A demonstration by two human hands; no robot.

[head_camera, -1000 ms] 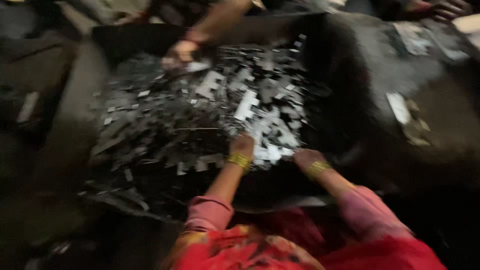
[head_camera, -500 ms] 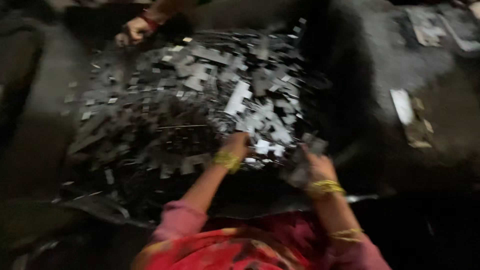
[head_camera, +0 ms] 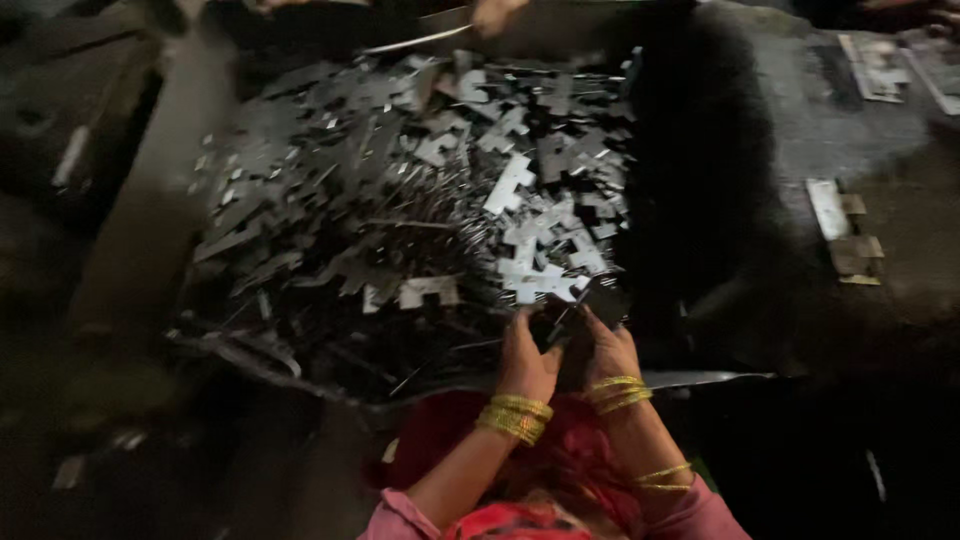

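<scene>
Those flat metal pieces (head_camera: 520,180) look thin, stiff and sharp-edged, light singly but slippery in a stack, so I'd pinch them by the flat faces; they're grey, notched, cross-like cutouts heaped in a dark tray (head_camera: 250,345), brightest near the middle. Both hands meet at the pile's near edge; left hand (head_camera: 527,362) and right hand (head_camera: 608,350) have fingers curled round a few dark pieces, grip blurry; another person's hand (head_camera: 497,12) is at the far rim.
</scene>
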